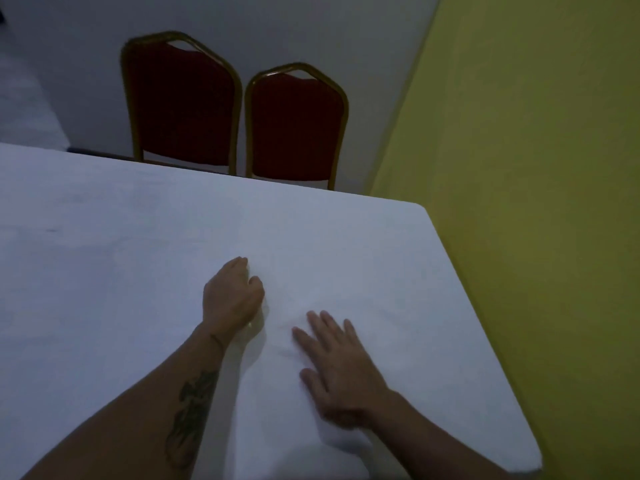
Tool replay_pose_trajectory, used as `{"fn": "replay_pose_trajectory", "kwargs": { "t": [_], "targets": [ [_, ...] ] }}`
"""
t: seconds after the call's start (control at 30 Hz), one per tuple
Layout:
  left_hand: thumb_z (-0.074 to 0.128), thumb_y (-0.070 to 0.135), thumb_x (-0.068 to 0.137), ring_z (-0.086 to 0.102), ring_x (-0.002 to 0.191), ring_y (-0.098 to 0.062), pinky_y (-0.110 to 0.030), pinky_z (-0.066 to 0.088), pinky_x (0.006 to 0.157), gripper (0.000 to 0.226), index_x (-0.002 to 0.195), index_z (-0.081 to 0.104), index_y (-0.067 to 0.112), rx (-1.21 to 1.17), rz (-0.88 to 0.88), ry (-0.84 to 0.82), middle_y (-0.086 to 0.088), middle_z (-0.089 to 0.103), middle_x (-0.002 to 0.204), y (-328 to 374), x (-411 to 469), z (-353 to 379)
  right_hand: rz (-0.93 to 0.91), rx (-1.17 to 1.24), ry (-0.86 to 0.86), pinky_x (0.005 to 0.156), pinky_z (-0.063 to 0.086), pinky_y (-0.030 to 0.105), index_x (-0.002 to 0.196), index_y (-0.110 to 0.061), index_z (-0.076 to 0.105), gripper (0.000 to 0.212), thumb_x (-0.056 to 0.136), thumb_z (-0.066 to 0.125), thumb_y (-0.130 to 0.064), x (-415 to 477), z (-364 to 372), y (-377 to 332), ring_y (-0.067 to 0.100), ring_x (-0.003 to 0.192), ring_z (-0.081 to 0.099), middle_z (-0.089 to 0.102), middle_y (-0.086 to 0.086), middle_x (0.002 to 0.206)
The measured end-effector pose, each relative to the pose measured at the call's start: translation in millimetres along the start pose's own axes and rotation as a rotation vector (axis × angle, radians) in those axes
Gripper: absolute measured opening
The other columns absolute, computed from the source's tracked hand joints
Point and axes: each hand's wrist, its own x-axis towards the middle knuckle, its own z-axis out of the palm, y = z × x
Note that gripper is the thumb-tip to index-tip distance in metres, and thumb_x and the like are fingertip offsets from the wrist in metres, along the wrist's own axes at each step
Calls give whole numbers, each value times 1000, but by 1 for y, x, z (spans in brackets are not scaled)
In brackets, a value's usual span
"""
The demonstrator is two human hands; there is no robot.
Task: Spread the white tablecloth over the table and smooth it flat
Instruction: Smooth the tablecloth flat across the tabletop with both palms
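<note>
Right hand [341, 368]: palm down, fingers spread apart, flat on the white tablecloth [121, 271] near the table's right end. Grips nothing.

Left hand [233, 294]: fingers curled together, side of the fist resting on the cloth just beside the right hand; whether it pinches a fold, I cannot tell.

White tablecloth: already lying over the table, draped off the far and right edges; faint creases between the two hands.

Handling, as I judge it: light, soft, limp fabric that slides and bunches easily. Best pressed with open palms and stroked outward toward the edges; take hems or corners for any tugging.

Beyond: two red chairs [239, 123], yellow wall [536, 168].
</note>
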Motion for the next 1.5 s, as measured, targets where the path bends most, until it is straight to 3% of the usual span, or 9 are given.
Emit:
{"fn": "replay_pose_trajectory", "kwargs": {
  "t": [0.1,0.3,0.67,0.77,0.87,1.03,1.13,1.27,1.5],
  "targets": [
    [40,38,98,29,147,-22,-39,19,122,60,150,38,8,-71,-95,111,-7,35,159,-8,-1,8,-95,11,-3,119,-12,52,155,-38,6,64,96,22,-55,36,5,-14,20,152,-9,-5,0,166],
    [31,48,90,24,149,-19,-42,16,122,72,151,35,10,219,-126,293,-6,32,160,-12,8,36,-116,-37,46,119,-9,53,154,-44,3,62,96,19,-59,84,8,43,16,152,-9,-4,-2,166],
    [38,34,91,26,148,-17,-39,18,121,64,150,38,10,327,-164,303,-4,33,159,-2,7,47,385,1,130,120,-2,54,155,-41,8,58,99,22,-51,81,-22,242,17,152,0,2,-2,166],
    [36,34,81,38,142,-19,-41,27,117,66,141,52,10,333,-204,329,-6,46,151,2,9,46,498,37,135,120,1,56,154,-40,11,58,100,25,-50,67,-28,276,17,152,1,4,-1,166],
    [37,32,77,57,110,-31,-45,44,96,48,106,67,10,286,-247,353,-10,65,120,12,26,33,545,35,116,120,0,56,156,-34,11,60,100,26,-49,72,-34,276,20,152,1,4,2,166],
    [41,25,84,53,122,-26,-43,37,108,50,126,65,9,226,-79,367,-8,63,129,13,62,28,276,57,98,121,-6,48,156,-25,17,67,94,19,-51,128,-42,199,19,152,2,5,3,166],
    [43,22,97,35,143,-24,-44,20,121,47,142,51,9,134,-102,374,-8,46,150,13,86,35,32,74,74,122,-9,46,157,-27,11,70,92,17,-53,171,-44,140,17,152,-5,-1,1,166],
    [30,31,102,18,151,-22,-45,11,124,53,152,33,15,305,-95,302,-5,26,162,3,99,46,-140,31,50,121,-8,51,156,-32,4,64,99,19,-54,216,-29,100,18,152,-11,-7,-1,166],
    [28,29,102,12,152,-17,-42,9,124,53,155,29,19,318,-135,309,-2,20,164,-1,106,53,35,-3,69,119,-8,54,155,-40,2,62,97,16,-57,272,-39,179,18,152,-8,-6,-2,166]
  ]
}}
